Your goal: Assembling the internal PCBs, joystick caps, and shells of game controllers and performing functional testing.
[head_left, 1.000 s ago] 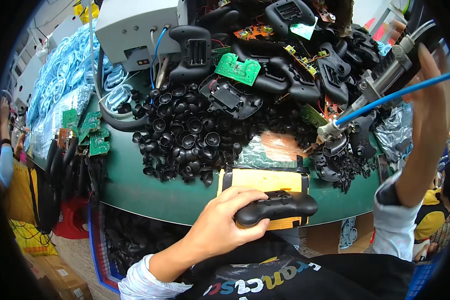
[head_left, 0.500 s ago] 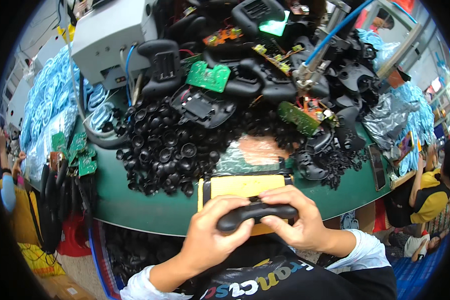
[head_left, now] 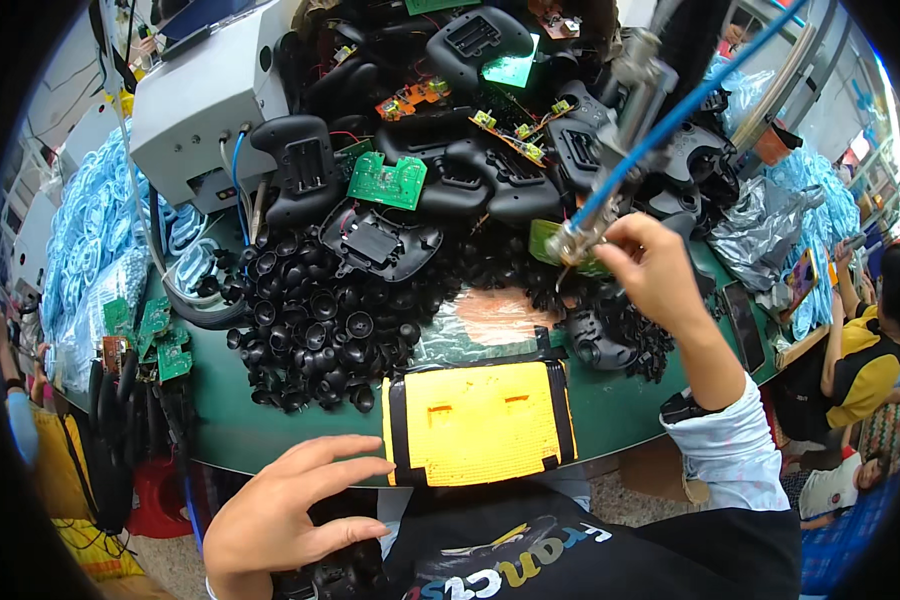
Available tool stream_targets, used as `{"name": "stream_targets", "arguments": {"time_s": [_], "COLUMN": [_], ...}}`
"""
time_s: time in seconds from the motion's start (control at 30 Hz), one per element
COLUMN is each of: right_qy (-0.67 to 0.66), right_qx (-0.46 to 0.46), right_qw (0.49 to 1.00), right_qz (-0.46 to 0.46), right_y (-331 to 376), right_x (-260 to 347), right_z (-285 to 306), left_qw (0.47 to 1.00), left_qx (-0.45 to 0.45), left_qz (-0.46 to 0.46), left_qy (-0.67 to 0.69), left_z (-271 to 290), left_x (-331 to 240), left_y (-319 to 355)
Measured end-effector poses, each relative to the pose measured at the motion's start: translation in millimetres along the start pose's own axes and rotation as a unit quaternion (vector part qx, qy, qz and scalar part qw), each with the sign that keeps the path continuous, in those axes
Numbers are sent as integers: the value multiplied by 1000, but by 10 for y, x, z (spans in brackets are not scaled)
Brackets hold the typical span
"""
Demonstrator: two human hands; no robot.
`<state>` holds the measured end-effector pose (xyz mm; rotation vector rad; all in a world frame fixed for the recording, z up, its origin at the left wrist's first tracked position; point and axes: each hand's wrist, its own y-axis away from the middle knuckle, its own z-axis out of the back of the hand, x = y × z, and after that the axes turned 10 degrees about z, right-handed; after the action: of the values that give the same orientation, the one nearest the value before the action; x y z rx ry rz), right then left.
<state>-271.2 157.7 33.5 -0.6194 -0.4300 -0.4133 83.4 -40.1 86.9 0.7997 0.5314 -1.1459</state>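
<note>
Screwdriver (head_left: 625, 130), a grey powered tool hanging on a blue hose, slants over the right half of the table (head_left: 270, 430); its tip end points down-left, just above a green circuit board (head_left: 555, 245). The right hand (head_left: 650, 270) is clenched around its lower end, fingers wrapped about the barrel near the tip. The left hand (head_left: 290, 510) is released, fingers spread and flat, below the table's near edge; it lies on a black controller (head_left: 335, 578) at the lap, though whether it grips that cannot be told. Between the hands sits a yellow jig (head_left: 480, 420) with black side bands, at the table's front edge. Behind it spreads a heap of black thumbstick caps (head_left: 320, 330), and farther back black controller shells (head_left: 450, 170) pile up beside a grey machine box (head_left: 200, 110).
</note>
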Motion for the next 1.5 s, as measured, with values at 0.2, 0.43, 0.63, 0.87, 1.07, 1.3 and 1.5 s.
{"name": "stream_targets", "arguments": {"time_s": [0.2, 0.43, 0.63, 0.87, 1.07, 1.3, 1.5], "right_qy": [-238, -548, -642, -794, -778, -651, -660], "right_qx": [-29, -54, -185, -162, -79, 207, 267], "right_qw": [965, 817, 719, 558, 576, 651, 583], "right_qz": [-101, -170, -194, -177, -236, -332, -391], "right_y": [-298, -669, -999, -569, 196, 513, 652], "right_x": [-230, -424, -727, -628, -34, 816, 827], "right_z": [387, 703, 1108, 1343, 1148, 169, -142], "left_qw": [990, 981, 983, 983, 976, 939, 964], "left_qx": [-129, -164, -155, -152, -163, -223, -174], "left_qz": [-4, -35, -26, -7, -27, -261, -1], "left_qy": [59, 100, 99, 106, 143, 17, 202], "left_z": [-36, -159, -262, -353, -488, -612, -735], "left_x": [49, 11, 39, 32, -64, -526, -323], "left_y": [-93, -473, -491, -478, -536, -651, -705]}}
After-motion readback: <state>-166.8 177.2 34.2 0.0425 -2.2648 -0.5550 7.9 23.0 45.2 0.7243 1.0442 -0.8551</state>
